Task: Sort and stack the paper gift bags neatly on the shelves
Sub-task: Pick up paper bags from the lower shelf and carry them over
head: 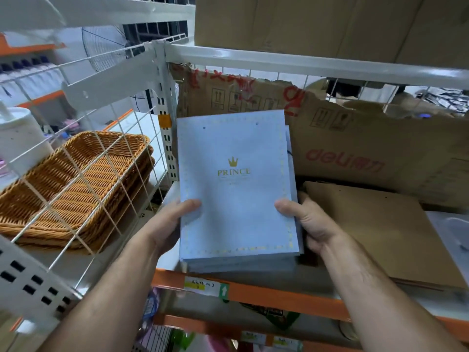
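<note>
A flat stack of light blue paper gift bags (236, 184), the top one printed with a gold crown and "PRINCE", stands tilted over the front of the shelf (253, 292), its upper end leaning toward the cardboard behind. My left hand (175, 224) grips the stack's lower left edge, thumb on top. Gripping the lower right edge is my right hand (309, 222), thumb on the face. To the right lies a stack of flat brown paper bags (380, 232) on the same shelf.
A torn cardboard sheet (355, 148) lines the shelf's back. A wire mesh divider (106, 158) stands on the left, with wicker baskets (76, 184) beyond it. Above, a white rail (304, 62) carries a cardboard box (330, 24). Lower shelves hold assorted goods.
</note>
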Demonstrator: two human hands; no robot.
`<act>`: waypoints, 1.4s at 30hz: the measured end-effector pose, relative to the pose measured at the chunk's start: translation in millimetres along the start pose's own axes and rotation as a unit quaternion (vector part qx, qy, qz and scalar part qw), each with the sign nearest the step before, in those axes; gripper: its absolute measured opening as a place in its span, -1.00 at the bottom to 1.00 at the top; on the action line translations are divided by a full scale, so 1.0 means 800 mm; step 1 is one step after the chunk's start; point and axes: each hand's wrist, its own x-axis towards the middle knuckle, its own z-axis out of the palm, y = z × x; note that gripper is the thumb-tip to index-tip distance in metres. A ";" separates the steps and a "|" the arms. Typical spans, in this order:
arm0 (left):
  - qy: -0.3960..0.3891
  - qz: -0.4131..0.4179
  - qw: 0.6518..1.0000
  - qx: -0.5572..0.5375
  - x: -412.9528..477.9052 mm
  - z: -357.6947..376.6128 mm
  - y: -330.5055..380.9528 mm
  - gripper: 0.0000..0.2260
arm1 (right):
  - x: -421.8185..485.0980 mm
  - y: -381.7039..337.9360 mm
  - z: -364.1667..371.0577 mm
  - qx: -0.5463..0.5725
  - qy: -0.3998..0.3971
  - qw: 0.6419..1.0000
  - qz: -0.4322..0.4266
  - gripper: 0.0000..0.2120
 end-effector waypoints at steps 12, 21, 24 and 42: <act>-0.167 0.135 0.973 0.078 -0.014 -0.006 0.024 -0.15 | -0.020 0.001 -0.012 -0.106 -0.123 0.984 -0.069 -0.10; -0.175 0.141 0.972 0.073 -0.015 0.001 0.029 -0.23 | -0.025 0.007 -0.017 -0.103 -0.110 0.981 -0.121 -0.18; -0.183 0.145 0.970 0.060 -0.017 -0.003 0.031 -0.37 | -0.024 0.003 -0.014 -0.127 -0.122 0.976 -0.131 -0.31; -0.159 0.093 0.979 0.083 0.002 -0.012 -0.015 -0.30 | -0.015 0.013 -0.011 -0.099 -0.074 0.984 -0.125 -0.13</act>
